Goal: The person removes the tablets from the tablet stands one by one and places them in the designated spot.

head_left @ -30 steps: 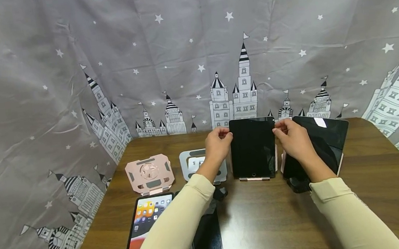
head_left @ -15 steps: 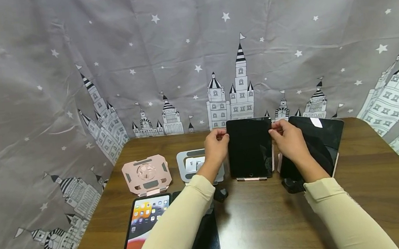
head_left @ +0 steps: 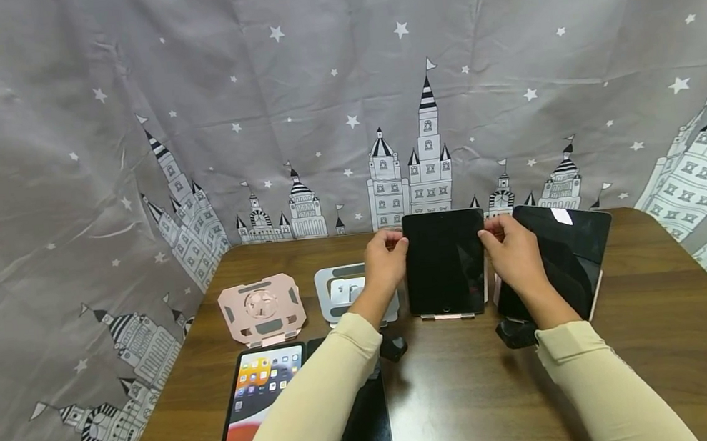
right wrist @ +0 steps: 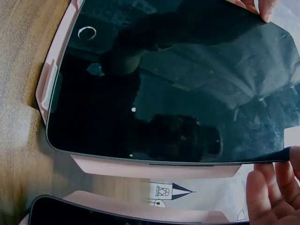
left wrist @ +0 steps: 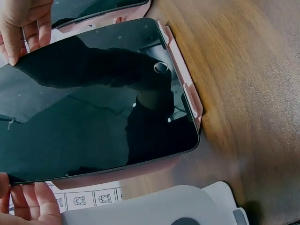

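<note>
Four tablets counted: two propped upright (head_left: 446,262) (head_left: 573,248), two laid flat (head_left: 259,403) (head_left: 365,424), two empty stands (head_left: 262,309) (head_left: 344,290), two hands (head_left: 386,260) (head_left: 512,250)

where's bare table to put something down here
Bare wood lies at the table's right front, beside the right sleeve, and in the middle front between both sleeves. Crowded: the back row of stands and tablets, and the left front where the lit tablet lies.
</note>
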`<action>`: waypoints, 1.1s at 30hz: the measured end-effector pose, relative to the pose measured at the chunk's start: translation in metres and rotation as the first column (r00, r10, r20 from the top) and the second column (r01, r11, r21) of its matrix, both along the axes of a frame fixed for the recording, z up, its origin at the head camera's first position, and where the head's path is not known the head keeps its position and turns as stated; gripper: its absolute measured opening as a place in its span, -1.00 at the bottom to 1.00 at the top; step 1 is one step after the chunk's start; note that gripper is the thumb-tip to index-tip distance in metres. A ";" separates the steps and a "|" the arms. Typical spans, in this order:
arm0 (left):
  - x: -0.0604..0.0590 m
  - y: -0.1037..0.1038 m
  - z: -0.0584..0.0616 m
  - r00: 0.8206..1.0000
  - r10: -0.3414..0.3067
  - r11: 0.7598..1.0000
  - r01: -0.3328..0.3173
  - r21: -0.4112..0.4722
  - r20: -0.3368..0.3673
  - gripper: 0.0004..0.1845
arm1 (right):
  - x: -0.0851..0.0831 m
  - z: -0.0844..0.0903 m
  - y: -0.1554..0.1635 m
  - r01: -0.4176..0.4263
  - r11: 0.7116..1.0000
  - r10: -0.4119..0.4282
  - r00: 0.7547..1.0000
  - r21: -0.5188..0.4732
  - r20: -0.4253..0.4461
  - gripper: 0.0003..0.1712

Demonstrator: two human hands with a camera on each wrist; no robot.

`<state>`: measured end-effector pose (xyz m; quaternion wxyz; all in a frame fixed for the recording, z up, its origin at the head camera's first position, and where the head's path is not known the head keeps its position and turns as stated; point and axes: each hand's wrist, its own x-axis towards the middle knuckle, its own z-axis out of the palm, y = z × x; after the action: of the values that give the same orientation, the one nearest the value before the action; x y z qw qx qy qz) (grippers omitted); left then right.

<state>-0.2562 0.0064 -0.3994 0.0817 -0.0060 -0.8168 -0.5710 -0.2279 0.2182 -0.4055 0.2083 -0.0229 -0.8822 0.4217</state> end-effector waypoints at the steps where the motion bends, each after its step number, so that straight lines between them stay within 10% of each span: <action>1: 0.000 0.000 0.000 1.000 0.000 1.000 0.000 0.005 0.002 -0.90 | 0.000 0.000 0.000 0.000 1.000 0.000 1.000 -0.004 -0.001 -0.79; 33: 0.043 -0.026 0.007 0.999 -0.034 0.975 0.028 0.220 0.026 -0.91 | 0.030 0.006 -0.018 -0.042 0.993 0.045 0.998 -0.107 0.033 -0.80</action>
<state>-0.2134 -0.0192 -0.3929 0.0609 -0.0013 -0.7496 -0.6590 -0.1980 0.2001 -0.3994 0.1819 -0.0222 -0.8624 0.4719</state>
